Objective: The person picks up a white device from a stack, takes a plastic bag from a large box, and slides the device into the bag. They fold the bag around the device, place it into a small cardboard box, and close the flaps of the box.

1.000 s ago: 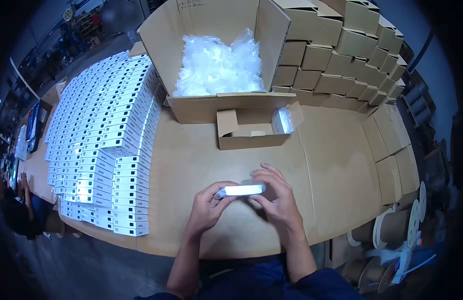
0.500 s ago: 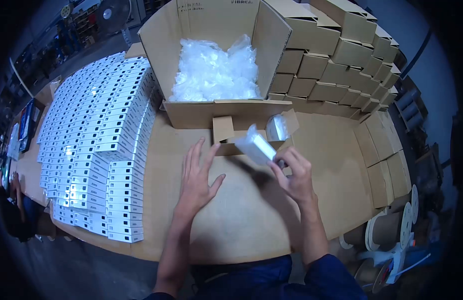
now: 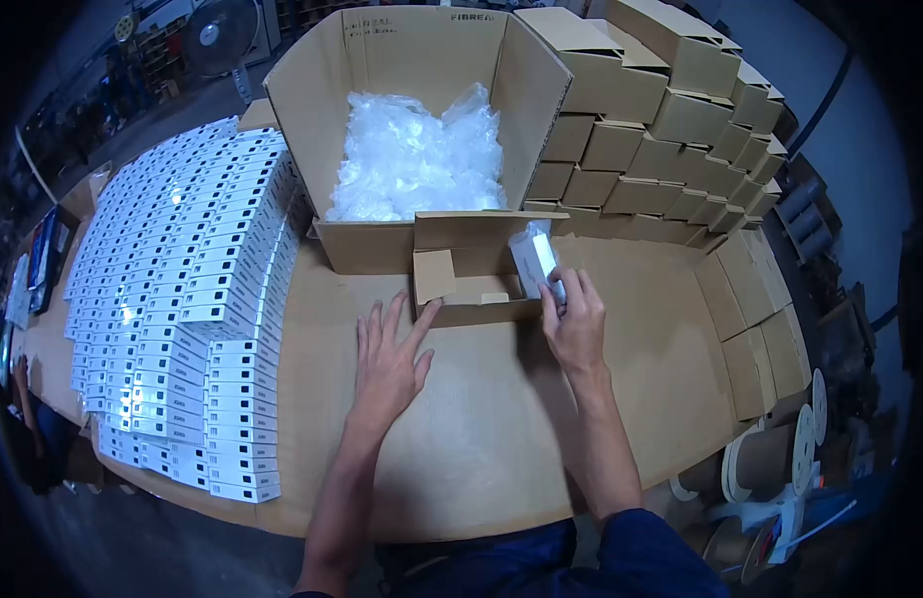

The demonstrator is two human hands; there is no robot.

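Observation:
My right hand (image 3: 573, 307) is closed on a white packet (image 3: 534, 261) in clear plastic, held upright at the right end of an open small cardboard box (image 3: 481, 314). It hides that end of the box, so whether another packet lies behind it I cannot tell. My left hand (image 3: 392, 359) has its fingers spread and holds nothing. Its fingertips are at the box's front left corner. Inside the small box a cardboard flap (image 3: 434, 275) stands at the left.
Behind stands a large carton (image 3: 367, 247) with clear plastic bags (image 3: 416, 159). Stacked white boxes (image 3: 162, 299) fill the left. Brown cartons (image 3: 621, 90) are piled back right, with more (image 3: 760, 349) along the right edge. Cable spools (image 3: 770, 458) stand lower right. A person's arm (image 3: 25, 394) shows far left.
My right hand has brought the packet up and right, from tilted in front of the small box to upright at its right end. My left hand has moved slightly toward the box's front edge.

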